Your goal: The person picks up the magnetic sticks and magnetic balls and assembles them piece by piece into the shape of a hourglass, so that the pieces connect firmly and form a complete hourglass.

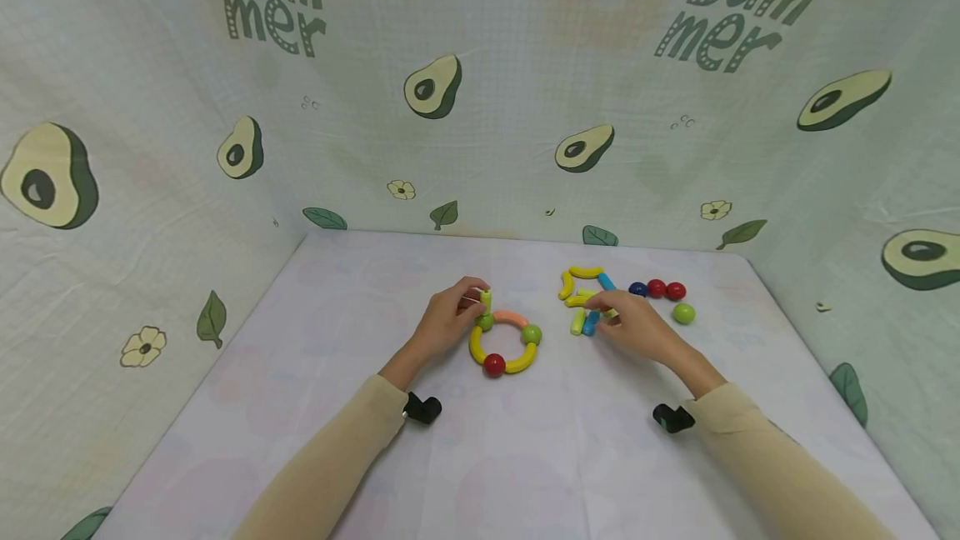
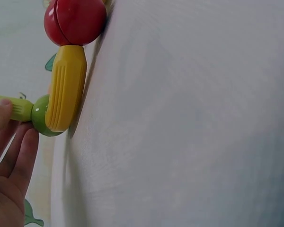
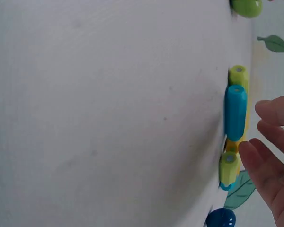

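Observation:
My left hand [image 1: 444, 317] pinches an upright light green rod [image 2: 20, 109] between thumb and fingers. Its lower end meets a green ball [image 2: 39, 113], part of a ring lying on the table. That ring also has a salmon curved rod [image 1: 512, 318], a second green ball [image 1: 532, 334], two yellow curved rods [image 1: 521, 359] and a red ball [image 1: 494, 365]. My right hand [image 1: 636, 325] is over the loose rods, fingers loosely bent and apart, nothing between them. Nearest its fingertips lie a short blue rod [image 3: 235, 113] and a light green rod [image 3: 228, 169].
Yellow curved rods [image 1: 586, 272] and another blue rod [image 1: 606, 282] lie behind the right hand. Farther right are a dark blue ball [image 1: 637, 288], two red balls [image 1: 656, 288] and a loose green ball [image 1: 683, 312]. Printed cloth walls [image 1: 495, 190] enclose the table's back and sides.

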